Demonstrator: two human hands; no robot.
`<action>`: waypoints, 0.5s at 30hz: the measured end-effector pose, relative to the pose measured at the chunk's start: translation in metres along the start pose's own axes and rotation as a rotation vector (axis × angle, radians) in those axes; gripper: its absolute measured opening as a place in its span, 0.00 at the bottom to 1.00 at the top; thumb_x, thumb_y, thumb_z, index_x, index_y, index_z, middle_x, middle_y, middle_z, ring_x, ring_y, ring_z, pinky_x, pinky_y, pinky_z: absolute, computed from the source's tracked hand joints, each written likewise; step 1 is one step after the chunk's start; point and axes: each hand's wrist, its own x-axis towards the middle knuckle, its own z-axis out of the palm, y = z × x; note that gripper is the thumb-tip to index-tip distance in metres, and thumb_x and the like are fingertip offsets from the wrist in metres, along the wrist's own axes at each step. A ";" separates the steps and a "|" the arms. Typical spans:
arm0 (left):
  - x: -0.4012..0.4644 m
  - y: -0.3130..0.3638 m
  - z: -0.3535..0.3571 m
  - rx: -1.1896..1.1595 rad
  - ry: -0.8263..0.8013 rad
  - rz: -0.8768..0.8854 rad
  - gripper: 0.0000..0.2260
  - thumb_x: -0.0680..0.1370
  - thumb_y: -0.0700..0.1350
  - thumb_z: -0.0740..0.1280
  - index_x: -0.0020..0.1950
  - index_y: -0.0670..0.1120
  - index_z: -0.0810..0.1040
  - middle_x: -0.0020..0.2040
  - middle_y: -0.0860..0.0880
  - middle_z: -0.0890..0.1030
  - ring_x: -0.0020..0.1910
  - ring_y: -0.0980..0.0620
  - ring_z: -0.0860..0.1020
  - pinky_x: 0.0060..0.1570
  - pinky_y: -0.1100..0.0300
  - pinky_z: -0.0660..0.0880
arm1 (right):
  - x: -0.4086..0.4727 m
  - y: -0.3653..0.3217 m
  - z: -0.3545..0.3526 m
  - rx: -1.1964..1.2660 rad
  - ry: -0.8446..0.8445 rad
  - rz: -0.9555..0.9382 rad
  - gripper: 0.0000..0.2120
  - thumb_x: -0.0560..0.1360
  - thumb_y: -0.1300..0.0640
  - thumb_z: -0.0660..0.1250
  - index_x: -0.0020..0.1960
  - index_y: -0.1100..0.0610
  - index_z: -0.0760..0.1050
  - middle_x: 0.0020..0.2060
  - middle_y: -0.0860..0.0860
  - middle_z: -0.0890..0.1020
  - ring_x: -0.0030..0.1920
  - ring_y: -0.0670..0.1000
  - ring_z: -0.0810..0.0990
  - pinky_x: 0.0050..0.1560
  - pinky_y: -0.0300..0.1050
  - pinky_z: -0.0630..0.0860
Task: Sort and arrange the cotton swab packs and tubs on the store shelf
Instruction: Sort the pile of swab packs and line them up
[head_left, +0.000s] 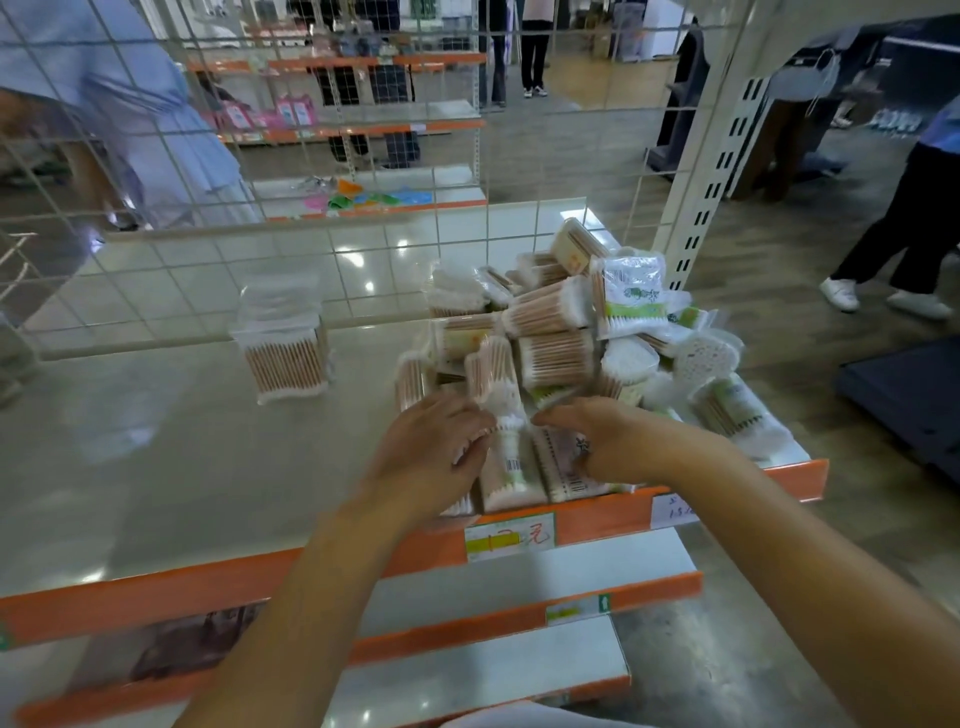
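Head view: the cotton swab packs (558, 332) lie heaped at the shelf's (182, 467) right end; one stack (283, 348) stands apart near its back edge; the left hand (434, 447) and right hand (597, 441), fingers loosely curled, press on front-edge packs (511, 467); probably light, crinkly, slippery, best gripped by their sides; fingertips blurred, lower packs buried.

On the shelf (182, 467), a heap of swab packs (561, 332) fills the right end. One stack (283, 343) stands alone to its left, before the wire grid (311, 156). Both hands (431, 441) lie on packs at the front edge.
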 end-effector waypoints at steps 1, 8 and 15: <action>0.000 0.000 0.001 -0.011 0.017 -0.009 0.17 0.73 0.50 0.58 0.48 0.44 0.83 0.44 0.48 0.82 0.45 0.49 0.78 0.48 0.60 0.70 | -0.001 0.000 -0.001 0.004 0.026 -0.015 0.31 0.74 0.64 0.65 0.73 0.49 0.60 0.70 0.50 0.64 0.70 0.51 0.62 0.68 0.45 0.64; -0.007 -0.002 0.003 -0.091 0.075 -0.051 0.17 0.72 0.50 0.59 0.48 0.42 0.83 0.47 0.46 0.82 0.47 0.47 0.79 0.50 0.59 0.70 | -0.015 -0.004 -0.005 0.076 0.182 -0.035 0.30 0.74 0.64 0.67 0.72 0.47 0.62 0.67 0.47 0.66 0.67 0.48 0.64 0.63 0.40 0.64; -0.008 -0.002 0.000 -0.218 0.145 -0.088 0.11 0.74 0.46 0.64 0.50 0.44 0.83 0.49 0.48 0.82 0.50 0.49 0.79 0.52 0.58 0.73 | -0.019 -0.006 -0.009 0.289 0.284 -0.016 0.27 0.72 0.66 0.66 0.67 0.48 0.69 0.53 0.47 0.75 0.57 0.44 0.74 0.55 0.36 0.72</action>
